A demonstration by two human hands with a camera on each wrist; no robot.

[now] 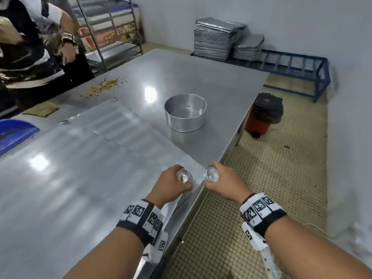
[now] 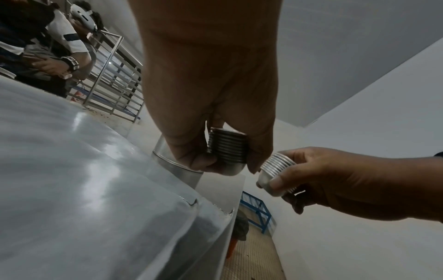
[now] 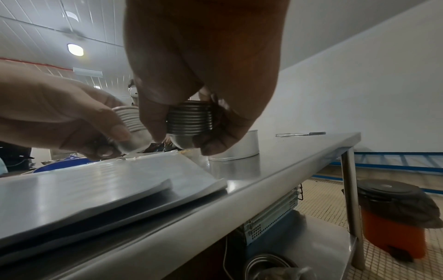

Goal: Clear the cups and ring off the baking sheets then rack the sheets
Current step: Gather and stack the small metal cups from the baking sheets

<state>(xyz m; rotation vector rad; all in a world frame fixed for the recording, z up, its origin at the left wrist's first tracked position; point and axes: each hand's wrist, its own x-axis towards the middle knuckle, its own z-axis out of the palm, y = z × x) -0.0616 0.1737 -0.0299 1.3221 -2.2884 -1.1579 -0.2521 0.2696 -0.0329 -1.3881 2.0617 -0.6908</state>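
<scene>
A: Hands?

B: Left hand (image 1: 171, 185) holds a stack of small ribbed metal cups (image 1: 183, 175), fingers curled round it, lower centre of the head view. Right hand (image 1: 223, 181) has the same grip on a second cup stack (image 1: 211, 174), just beside the first, not touching.

A: Over the sheets?

B: Left stack sits above the near right corner of the baking sheets (image 1: 80, 158). Right stack hangs at the worktop (image 1: 201, 81) edge, partly over the tiled floor (image 1: 281, 168).

A: Wrist views agree?

B: Yes. Left wrist view: left hand (image 2: 210, 94) pinches its cups (image 2: 227, 147) between thumb and fingers, rims stacked tight; right hand (image 2: 335, 183) comes in from the right of frame with its cups (image 2: 275, 172) tilted. Right wrist view: right hand (image 3: 203, 75) centre, cups (image 3: 189, 121) held from above; left hand (image 3: 59, 117) at left with its cups (image 3: 130, 121).

A: Ring?

B: Ring (image 1: 185, 114) stands upright on bare worktop, centre of the head view, beyond the sheets and apart from them. Nothing touching it.

A: Sheets?

B: Lying flat, filling the lower left of the head view. Right wrist view shows at least two stacked, corners offset (image 3: 120, 181).

A: Else?

B: Crumbs (image 1: 104, 86) upper left on the worktop, folded cloth (image 1: 41, 109) left, blue tub (image 1: 14, 133) at the left edge. Rack (image 1: 112, 31) upper left, another person (image 1: 30, 47) in front of it. Tray stacks (image 1: 217, 39) top centre by the wall, orange bin (image 1: 263, 115) on the floor at right.
</scene>
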